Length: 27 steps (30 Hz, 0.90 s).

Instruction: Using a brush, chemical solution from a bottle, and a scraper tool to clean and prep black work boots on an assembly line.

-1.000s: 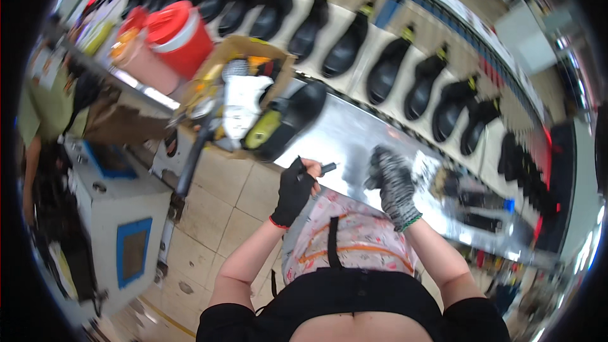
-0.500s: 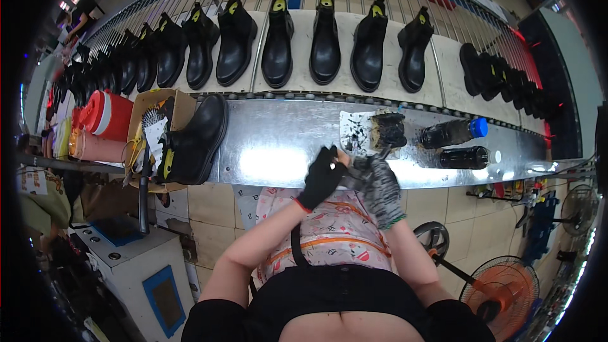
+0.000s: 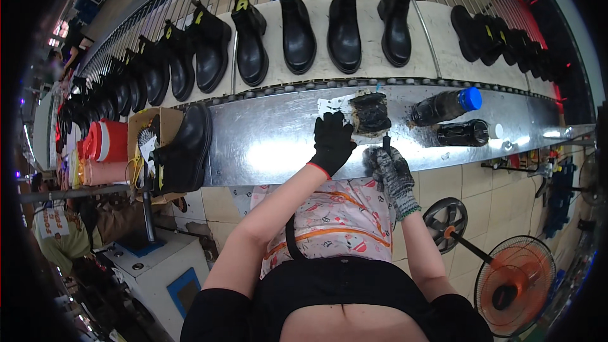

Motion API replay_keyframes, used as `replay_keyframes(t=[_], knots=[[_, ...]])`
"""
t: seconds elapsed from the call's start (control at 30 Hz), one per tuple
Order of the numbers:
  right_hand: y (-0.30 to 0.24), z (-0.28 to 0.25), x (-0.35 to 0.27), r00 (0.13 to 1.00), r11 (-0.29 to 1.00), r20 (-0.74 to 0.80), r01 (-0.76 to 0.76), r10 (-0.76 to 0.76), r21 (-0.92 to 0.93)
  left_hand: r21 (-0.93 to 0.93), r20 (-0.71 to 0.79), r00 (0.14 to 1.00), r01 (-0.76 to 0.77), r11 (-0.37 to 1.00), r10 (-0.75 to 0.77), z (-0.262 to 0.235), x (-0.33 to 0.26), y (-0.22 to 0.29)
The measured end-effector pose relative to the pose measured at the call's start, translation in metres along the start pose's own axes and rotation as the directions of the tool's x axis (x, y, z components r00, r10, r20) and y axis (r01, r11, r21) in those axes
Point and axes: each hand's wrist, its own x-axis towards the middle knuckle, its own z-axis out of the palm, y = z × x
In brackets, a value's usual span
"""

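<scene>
My left hand (image 3: 332, 145), in a black glove with a red cuff, lies with fingers stretched out and spread at the near edge of a white, black-smeared sheet (image 3: 328, 107). It holds nothing that shows. My right hand (image 3: 396, 183), in a mottled grey glove with a green cuff, is closed around a small black stick-like tool (image 3: 386, 142), whose end juts up past the fingers. Its kind is unclear. Just beyond both hands sits a black-stained, sponge-like block (image 3: 372, 113) on the metal bench (image 3: 266, 142).
Two bottles of dark liquid stand out to the right: one blue-capped (image 3: 438, 107), one lying beside a white cap (image 3: 463, 133). At left a black boot (image 3: 190, 145) leans against a cardboard box (image 3: 166, 123). More black boots (image 3: 345, 31) line the rack behind. An orange fan (image 3: 514, 278) is lower right.
My left hand has parted from my right and reached forward, its fingers now spread at the sheet. The right hand has lowered slightly, the black tool now showing upright. The whole view has shifted.
</scene>
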Motion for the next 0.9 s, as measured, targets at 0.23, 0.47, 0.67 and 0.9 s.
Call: replay_keyframes(t=[0.23, 0.47, 0.67, 0.9], knots=[[0.007, -0.013, -0.001, 0.992, 0.992, 0.035, -0.119, 0.121, -0.041, -0.341, -0.039, 0.997, 0.055, 0.938, -0.072, -0.019, -0.006, -0.010], [-0.026, 0.017, -0.014, 0.857, 0.753, 0.151, 0.506, -0.492, -0.421, -0.850, 0.497, 0.756, 0.324, -0.415, -0.427, -0.080, 0.001, -0.007], [-0.064, 0.052, -0.034, 0.730, 0.303, 0.344, 0.595, -0.591, -0.744, -0.608, 0.632, 0.737, 0.281, -0.742, -0.239, -0.092, -0.005, -0.018], [-0.064, 0.068, -0.035, 0.746, 0.248, 0.372, 0.573, -0.552, -0.781, -0.631, 0.599, 0.750, 0.228, -0.741, -0.280, -0.096, -0.010, -0.016]])
